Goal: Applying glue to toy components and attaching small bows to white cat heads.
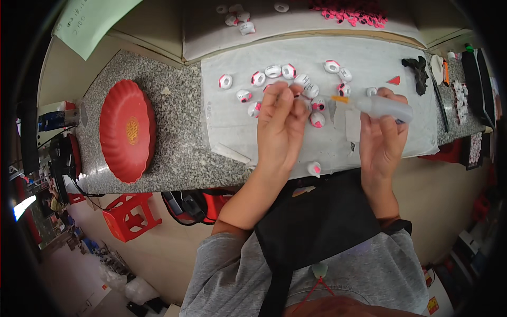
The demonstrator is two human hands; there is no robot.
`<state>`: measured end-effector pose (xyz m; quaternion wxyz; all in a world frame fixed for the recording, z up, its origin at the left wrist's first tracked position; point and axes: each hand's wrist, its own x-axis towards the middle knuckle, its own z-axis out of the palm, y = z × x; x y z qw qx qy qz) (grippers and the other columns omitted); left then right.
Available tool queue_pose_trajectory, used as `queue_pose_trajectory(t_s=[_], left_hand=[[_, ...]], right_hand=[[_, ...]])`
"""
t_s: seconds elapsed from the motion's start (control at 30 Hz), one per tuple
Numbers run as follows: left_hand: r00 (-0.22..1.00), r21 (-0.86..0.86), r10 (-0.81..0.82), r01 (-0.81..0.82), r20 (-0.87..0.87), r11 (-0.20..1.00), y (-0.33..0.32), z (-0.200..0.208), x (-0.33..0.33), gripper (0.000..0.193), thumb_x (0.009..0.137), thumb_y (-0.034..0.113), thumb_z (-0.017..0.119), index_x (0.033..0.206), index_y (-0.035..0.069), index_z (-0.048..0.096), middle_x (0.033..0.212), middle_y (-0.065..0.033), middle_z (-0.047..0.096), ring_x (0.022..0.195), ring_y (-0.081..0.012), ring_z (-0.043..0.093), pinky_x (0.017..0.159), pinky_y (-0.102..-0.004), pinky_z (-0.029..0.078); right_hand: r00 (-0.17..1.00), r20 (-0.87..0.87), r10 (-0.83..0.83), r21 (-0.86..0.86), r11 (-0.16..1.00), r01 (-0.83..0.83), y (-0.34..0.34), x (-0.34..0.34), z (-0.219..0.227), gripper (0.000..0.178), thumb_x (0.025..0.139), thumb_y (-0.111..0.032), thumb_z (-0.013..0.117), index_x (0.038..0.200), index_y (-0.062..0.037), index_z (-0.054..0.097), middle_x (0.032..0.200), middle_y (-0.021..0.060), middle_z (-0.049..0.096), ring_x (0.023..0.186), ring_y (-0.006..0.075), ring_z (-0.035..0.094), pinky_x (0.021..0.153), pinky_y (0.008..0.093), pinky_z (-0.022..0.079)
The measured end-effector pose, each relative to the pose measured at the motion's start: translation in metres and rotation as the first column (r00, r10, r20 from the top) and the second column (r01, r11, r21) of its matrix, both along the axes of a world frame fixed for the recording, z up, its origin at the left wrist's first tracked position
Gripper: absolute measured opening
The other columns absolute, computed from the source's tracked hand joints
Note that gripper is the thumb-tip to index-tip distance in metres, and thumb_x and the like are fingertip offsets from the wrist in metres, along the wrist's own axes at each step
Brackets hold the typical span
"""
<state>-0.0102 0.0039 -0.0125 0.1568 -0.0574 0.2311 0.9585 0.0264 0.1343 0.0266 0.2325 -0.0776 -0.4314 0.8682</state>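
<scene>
My right hand (384, 134) grips a translucent white squeeze bottle (388, 108) lying on its side in the air. Its orange nozzle (339, 99) points left toward my other hand. Fingers pinched together, my left hand (281, 119) is raised over the white sheet (232, 124); whatever sits between its fingertips is too small and hidden to name. Around and behind that hand lie several small white rounded pieces with pink and black parts, such as one ring-like piece (225, 81) at the left. A single white piece with a pink top (313, 168) stands near the front edge.
A red scalloped tray (113, 132) rests on the granite counter (177, 116) at left. On the back shelf are a heap of pink pieces (354, 16) and some white ones. A black crumpled glove-like item (417, 74) lies right. Below stands a red stool (132, 215).
</scene>
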Motion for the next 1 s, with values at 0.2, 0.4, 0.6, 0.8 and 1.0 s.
queue_pose_trajectory(t_s=[0.2, 0.4, 0.6, 0.8, 1.0], left_hand=[[0.898, -0.297, 0.215, -0.341, -0.385, 0.892, -0.004, 0.010, 0.000, 0.017, 0.080, 0.006, 0.044, 0.096, 0.003, 0.042, 0.085, -0.0072, 0.049, 0.069, -0.0129, 0.047, 0.066, -0.0261, 0.039], [0.482, -0.842, -0.705, -0.154, -0.521, 0.517, -0.047, 0.006, 0.068, 0.014, 0.073, 0.003, 0.050, 0.085, 0.000, 0.056, 0.086, -0.0135, 0.055, 0.079, -0.0249, 0.054, 0.066, -0.0297, 0.043], [0.577, -0.972, -0.783, -0.169, -0.231, 0.162, -0.043, -0.042, 0.088, 0.022, 0.070, 0.001, 0.051, 0.092, 0.001, 0.055, 0.089, -0.0155, 0.054, 0.084, -0.0298, 0.052, 0.069, -0.0331, 0.043], [0.552, -0.848, -0.799, -0.519, -0.238, -0.106, -0.020, -0.085, 0.083, 0.029, 0.071, 0.011, 0.050, 0.098, 0.001, 0.050, 0.098, -0.0184, 0.049, 0.096, -0.0343, 0.042, 0.082, -0.0375, 0.032], [0.615, -0.780, -0.682, -0.617, -0.396, -0.104, -0.028, -0.108, 0.075, 0.034, 0.068, 0.007, 0.051, 0.101, 0.001, 0.048, 0.105, -0.0192, 0.045, 0.102, -0.0334, 0.038, 0.087, -0.0390, 0.028]], right_hand=[[0.998, -0.057, 0.002, 0.023, 1.000, 0.000, 0.000, -0.006, -0.021, 0.025, 0.069, 0.000, 0.051, 0.092, -0.0002, 0.042, 0.089, 0.0108, 0.044, 0.069, 0.0122, 0.042, 0.053, 0.0254, 0.036], [0.982, -0.143, 0.123, 0.115, 0.988, -0.107, 0.018, 0.002, -0.030, 0.032, 0.075, -0.008, 0.050, 0.103, 0.0024, 0.040, 0.098, 0.0080, 0.044, 0.075, 0.0092, 0.042, 0.060, 0.0230, 0.035], [0.979, -0.155, 0.136, 0.092, 0.988, -0.123, 0.027, 0.028, -0.026, 0.030, 0.074, -0.007, 0.051, 0.101, 0.0013, 0.041, 0.099, 0.0082, 0.044, 0.075, 0.0098, 0.042, 0.064, 0.0235, 0.036], [0.994, -0.107, 0.032, 0.071, 0.997, -0.025, 0.026, 0.046, -0.012, 0.024, 0.069, -0.003, 0.054, 0.091, 0.0006, 0.043, 0.087, 0.0107, 0.046, 0.066, 0.0128, 0.044, 0.053, 0.0244, 0.036], [0.990, -0.119, 0.077, 0.134, 0.989, -0.061, 0.032, 0.053, -0.012, 0.023, 0.071, -0.006, 0.052, 0.090, -0.0004, 0.043, 0.085, 0.0065, 0.041, 0.066, 0.0092, 0.037, 0.053, 0.0216, 0.032]])
